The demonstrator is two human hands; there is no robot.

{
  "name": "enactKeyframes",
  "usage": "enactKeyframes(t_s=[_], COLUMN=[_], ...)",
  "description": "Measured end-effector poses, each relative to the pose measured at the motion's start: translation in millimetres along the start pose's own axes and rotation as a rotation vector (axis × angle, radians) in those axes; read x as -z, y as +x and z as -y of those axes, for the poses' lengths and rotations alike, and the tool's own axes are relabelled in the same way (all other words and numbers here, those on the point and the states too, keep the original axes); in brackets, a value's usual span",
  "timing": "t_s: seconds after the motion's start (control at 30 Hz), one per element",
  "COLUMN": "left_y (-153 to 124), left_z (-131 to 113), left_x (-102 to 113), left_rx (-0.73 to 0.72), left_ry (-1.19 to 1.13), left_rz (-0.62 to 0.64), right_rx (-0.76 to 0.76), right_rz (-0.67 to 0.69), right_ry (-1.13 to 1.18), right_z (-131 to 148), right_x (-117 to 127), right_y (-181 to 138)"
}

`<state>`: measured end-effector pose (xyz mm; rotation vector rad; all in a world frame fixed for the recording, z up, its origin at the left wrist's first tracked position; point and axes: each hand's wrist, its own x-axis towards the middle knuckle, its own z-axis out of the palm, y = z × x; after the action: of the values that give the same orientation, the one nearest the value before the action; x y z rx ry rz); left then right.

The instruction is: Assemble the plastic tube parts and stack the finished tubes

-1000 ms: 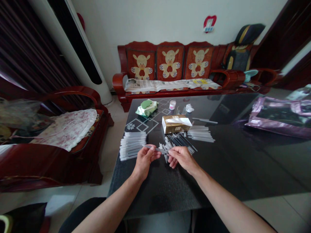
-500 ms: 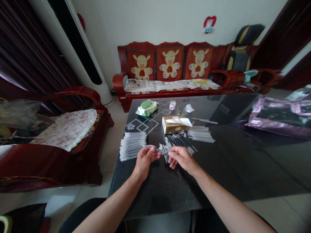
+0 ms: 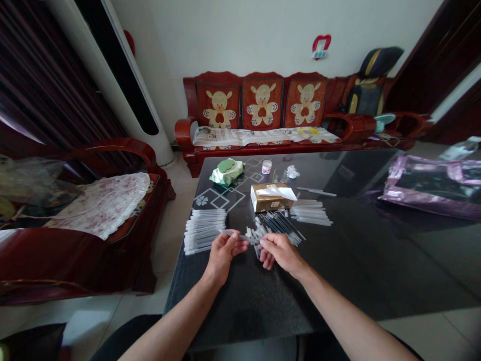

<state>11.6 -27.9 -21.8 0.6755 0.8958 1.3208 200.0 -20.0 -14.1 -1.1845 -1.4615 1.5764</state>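
Note:
My left hand (image 3: 222,254) is closed around a slim whitish pen (image 3: 226,232), held nearly level just above the table. At the pen's right end my right hand (image 3: 281,253) pinches with thumb and forefinger, perhaps on a small cap; the fingers partly hide it. Beneath and behind the hands lies a loose pile of short whitish caps (image 3: 259,229). Thin black refills (image 3: 283,223) are spread beside it. Left of my left hand, many white pens (image 3: 205,229) lie side by side in a row. Further right is a smaller group of translucent white pen barrels (image 3: 311,212).
On the dark glossy table (image 3: 240,306) stand a tissue box (image 3: 271,202), a green wipes pack (image 3: 227,173), a small white tub (image 3: 266,167) and crumpled tissue (image 3: 292,172). A purple-edged clear bag (image 3: 424,200) lies right. A wooden sofa (image 3: 184,131) stands behind.
Both hands keep hold of the same pen in nearly the same place. The whole view has shifted slightly, with the scene sitting a little lower.

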Motion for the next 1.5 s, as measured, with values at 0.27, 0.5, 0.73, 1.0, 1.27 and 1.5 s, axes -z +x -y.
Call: enactKeyframes(t_s=[0.27,0.5,0.73,1.0,1.27,1.5], left_y=[0.4,0.4,-0.4,-0.9,-1.4,-3.6], left_z=[-0.5,-0.3,-1.5,-2.0,-2.5,-4.0], left_x=[-0.3,0.0,-0.3,-1.2,-1.3,-2.0], left_rx=[-0.002,-0.002,-0.001,-0.003,0.001,-0.004], left_ry=[-0.005,0.001,0.005,0.006,0.016,0.021], left_rz=[-0.008,0.002,0.001,0.01,0.024,0.036], right_rx=[0.048,-0.004,0.064,0.012,-0.045,0.013], right_rz=[-0.032,-0.023,-0.019,-0.024,0.003,0.004], right_ry=[0.009,-0.001,-0.008,-0.021,-0.037,-0.051], right_z=[-1.6,-1.8,0.4,2.6,5.4,3.9], right_x=[3.8,3.6,4.2,1.1,-0.5,0.1], right_y=[0.2,1.1,0.8,0.7,-0.7,-0.8])
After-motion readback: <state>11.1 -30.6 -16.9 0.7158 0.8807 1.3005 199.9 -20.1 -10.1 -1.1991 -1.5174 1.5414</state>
